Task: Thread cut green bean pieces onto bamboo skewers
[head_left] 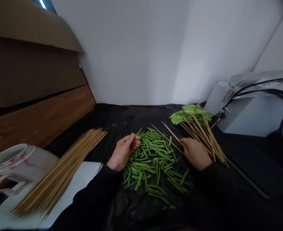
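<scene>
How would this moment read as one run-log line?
left hand: at beans, hold unclear | right hand: pinching skewer | skewered beans: far right | skewer bundle: left, beside mug

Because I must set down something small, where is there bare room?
The black sheet looks bare along the wall, behind the cut beans, between the left skewer bundle and the skewered greens. Crowded: between left hand and right hand.

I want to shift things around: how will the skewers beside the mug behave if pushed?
The skewers are thin, straight sticks, so each is probably light and fairly stiff. No band shows around them, so a push would likely make them slide, roll and fan out.
</scene>
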`<act>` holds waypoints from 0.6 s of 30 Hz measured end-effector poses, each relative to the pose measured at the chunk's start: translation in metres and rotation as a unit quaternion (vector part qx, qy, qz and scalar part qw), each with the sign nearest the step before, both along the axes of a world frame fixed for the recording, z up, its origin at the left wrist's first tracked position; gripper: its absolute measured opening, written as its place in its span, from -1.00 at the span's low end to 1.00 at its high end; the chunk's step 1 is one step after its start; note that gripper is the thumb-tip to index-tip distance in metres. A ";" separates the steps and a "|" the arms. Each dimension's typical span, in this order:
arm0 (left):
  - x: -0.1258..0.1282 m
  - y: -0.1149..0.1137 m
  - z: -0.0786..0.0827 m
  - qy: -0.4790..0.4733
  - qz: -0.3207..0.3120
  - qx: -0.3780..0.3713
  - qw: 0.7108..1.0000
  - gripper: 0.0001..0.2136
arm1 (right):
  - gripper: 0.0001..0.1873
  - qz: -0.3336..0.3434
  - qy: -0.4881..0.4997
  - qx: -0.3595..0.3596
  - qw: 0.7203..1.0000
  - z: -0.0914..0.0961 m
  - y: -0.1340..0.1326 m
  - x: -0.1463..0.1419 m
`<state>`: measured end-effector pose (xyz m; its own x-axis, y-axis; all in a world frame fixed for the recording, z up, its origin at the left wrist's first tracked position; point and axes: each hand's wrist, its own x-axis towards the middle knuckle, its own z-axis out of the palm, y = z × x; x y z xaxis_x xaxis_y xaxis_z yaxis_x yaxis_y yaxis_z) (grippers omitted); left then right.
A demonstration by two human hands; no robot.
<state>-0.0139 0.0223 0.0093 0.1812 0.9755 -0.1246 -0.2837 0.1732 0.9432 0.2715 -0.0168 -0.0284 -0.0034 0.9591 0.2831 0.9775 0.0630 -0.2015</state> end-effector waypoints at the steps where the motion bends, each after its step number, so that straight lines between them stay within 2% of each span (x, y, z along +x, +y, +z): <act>1: 0.000 0.000 0.000 0.000 -0.001 0.000 1.000 -0.71 | -0.79 -0.025 -0.022 -0.014 0.999 0.002 0.000 0.003; 5: 0.000 0.000 0.000 0.002 -0.007 -0.002 1.000 -0.71 | -0.82 -0.089 -0.062 -0.060 0.992 0.010 -0.003 0.008; 14: 0.000 0.000 -0.006 0.010 -0.005 -0.008 1.000 -0.71 | -0.78 -0.124 -0.156 -0.084 0.976 0.013 -0.005 -0.004; 18: -0.001 0.001 -0.004 0.040 -0.006 0.007 0.999 -0.71 | -0.78 -0.121 -0.163 -0.085 0.975 0.014 -0.006 -0.006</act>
<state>-0.0153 0.0231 0.0056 0.1819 0.9753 -0.1251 -0.2044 0.1620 0.9654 0.2651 -0.0228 -0.0144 0.1662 0.9759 0.1413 0.9732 -0.1854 0.1360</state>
